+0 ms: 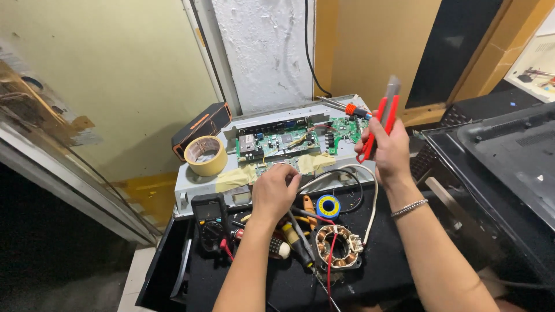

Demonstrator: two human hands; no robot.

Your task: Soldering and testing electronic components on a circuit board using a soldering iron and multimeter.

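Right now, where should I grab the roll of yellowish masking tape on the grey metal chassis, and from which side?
Take the roll of yellowish masking tape by its rim, from above: it lies flat with its open core upward and is clear on top. A black and orange speaker crowds its far side.

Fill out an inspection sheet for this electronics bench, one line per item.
Surface: black bench top, crowded at its far edge.
Job's things: grey metal chassis carrying a green circuit board; red utility knife, blade extended.
Clutter: masking tape roll, black multimeter, copper-wound motor stator, screwdrivers, blue solder spool, black-and-orange speaker.
Grippers: left hand touches the chassis's front edge; right hand holds the knife raised.
Cables: white cable looping beside the stator; red probe lead.
Surroundings: pale wall, black panel to the right.
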